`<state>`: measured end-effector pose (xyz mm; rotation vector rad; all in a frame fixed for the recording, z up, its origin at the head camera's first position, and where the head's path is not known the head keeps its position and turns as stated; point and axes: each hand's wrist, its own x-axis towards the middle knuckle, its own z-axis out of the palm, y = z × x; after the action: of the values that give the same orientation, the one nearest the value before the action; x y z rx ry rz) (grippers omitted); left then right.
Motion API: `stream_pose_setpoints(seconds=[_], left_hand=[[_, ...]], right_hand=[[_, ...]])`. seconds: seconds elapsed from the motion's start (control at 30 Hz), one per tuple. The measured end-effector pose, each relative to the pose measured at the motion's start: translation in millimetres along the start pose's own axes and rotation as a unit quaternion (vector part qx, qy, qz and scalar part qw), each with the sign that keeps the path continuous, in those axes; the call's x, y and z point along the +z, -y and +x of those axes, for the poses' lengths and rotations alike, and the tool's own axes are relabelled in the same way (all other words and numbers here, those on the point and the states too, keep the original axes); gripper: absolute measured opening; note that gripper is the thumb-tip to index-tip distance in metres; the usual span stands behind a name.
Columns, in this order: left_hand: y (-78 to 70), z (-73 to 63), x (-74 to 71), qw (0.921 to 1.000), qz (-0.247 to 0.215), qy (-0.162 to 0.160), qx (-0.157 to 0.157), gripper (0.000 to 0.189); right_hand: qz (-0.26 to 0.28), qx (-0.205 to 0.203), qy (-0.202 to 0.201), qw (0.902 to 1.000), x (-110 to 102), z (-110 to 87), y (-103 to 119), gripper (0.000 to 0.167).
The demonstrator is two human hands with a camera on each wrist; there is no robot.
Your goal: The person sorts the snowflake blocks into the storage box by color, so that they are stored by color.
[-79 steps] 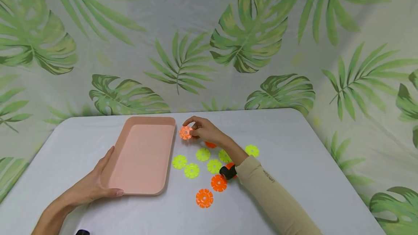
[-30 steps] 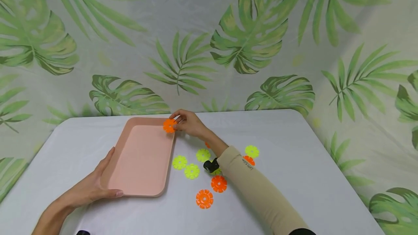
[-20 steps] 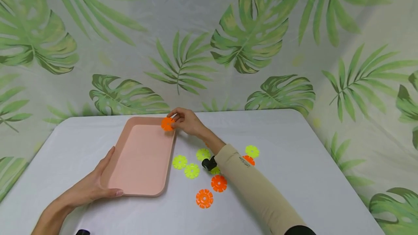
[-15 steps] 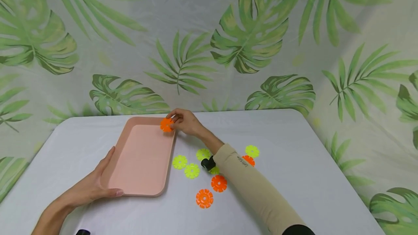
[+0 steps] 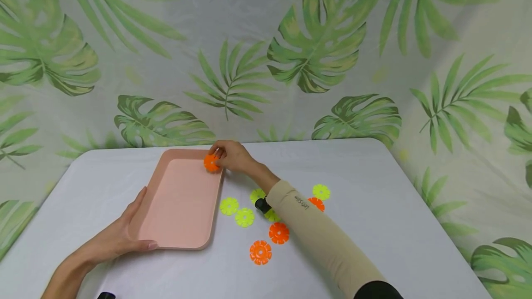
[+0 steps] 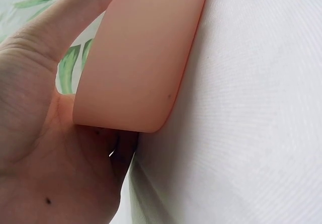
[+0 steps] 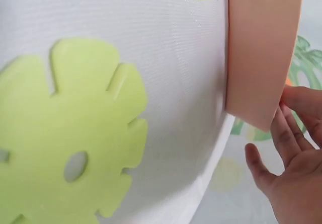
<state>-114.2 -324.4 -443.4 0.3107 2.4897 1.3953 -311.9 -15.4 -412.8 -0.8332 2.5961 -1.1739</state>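
Note:
My left hand (image 5: 120,236) lies against the near-left corner of a pink rectangular tray (image 5: 184,206), thumb along the near wall and fingers stretched along the left side. In the left wrist view the tray's outer wall (image 6: 136,58) meets the palm. At the tray's far right corner, my right hand (image 5: 234,156) pinches an orange notched, flower-shaped plastic disc (image 5: 210,163) over the inside of the rim. The right wrist view shows the hand (image 7: 297,158) just past the tray wall (image 7: 261,48), the disc mostly hidden behind it.
Right of the tray lie several loose discs: yellow-green ones (image 5: 244,217) and orange ones (image 5: 260,252). The right sleeve (image 5: 320,239) and its wrist camera (image 5: 262,206) cover some of them. A leaf-patterned cloth (image 5: 266,59) hangs behind the white table (image 5: 415,253).
My right hand has moved left with the orange disc, from beside the tray to over its far right corner, and has lately dipped slightly. The left hand and tray have stayed put.

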Motion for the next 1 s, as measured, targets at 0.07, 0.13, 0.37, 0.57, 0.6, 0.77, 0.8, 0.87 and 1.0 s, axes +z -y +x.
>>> stream_pose_setpoints(seconds=[0.07, 0.13, 0.37, 0.57, 0.6, 0.77, 0.8, 0.87, 1.0], left_hand=[[0.7, -0.3, 0.2, 1.0000, -0.001, 0.000, -0.001, 0.127], [1.2, -0.5, 0.3, 1.0000, -0.003, 0.001, -0.002, 0.127], [1.8, -0.5, -0.9, 1.0000, -0.006, 0.000, 0.005, 0.125], [2.7, 0.2, -1.0, 1.0000, -0.006, 0.004, 0.000, 0.125], [2.9, 0.2, -0.9, 1.0000, -0.006, 0.004, -0.001, 0.125], [3.9, -0.3, -1.0, 0.9999, -0.011, 0.003, 0.000, 0.125], [3.9, -0.4, -1.0, 0.9999, -0.012, 0.003, 0.000, 0.125], [4.1, -0.7, -1.1, 0.9999, -0.014, 0.004, 0.001, 0.125], [3.5, -0.9, -1.0, 0.9998, -0.017, 0.002, 0.000, 0.125]], right_hand=[[-0.029, 0.003, 0.004, 0.9996, 1.4, 0.8, 2.3, 0.027], [-0.055, 0.005, 0.007, 0.9985, 2.5, 1.4, 4.5, 0.028], [-0.099, 0.005, 0.013, 0.9950, 5.1, 4.4, 6.5, 0.027], [-0.127, -0.001, 0.014, 0.9918, 6.9, 6.2, 5.8, 0.030], [-0.128, 0.000, 0.015, 0.9917, 7.3, 6.3, 5.5, 0.031], [-0.099, -0.001, 0.017, 0.9949, 9.3, 6.7, 2.9, 0.036], [-0.090, -0.004, 0.017, 0.9958, 9.6, 6.5, 2.4, 0.036], [-0.068, -0.010, 0.015, 0.9975, 9.7, 6.0, 1.2, 0.036], [-0.008, -0.013, 0.012, 0.9998, 7.7, 3.8, -0.9, 0.033]])
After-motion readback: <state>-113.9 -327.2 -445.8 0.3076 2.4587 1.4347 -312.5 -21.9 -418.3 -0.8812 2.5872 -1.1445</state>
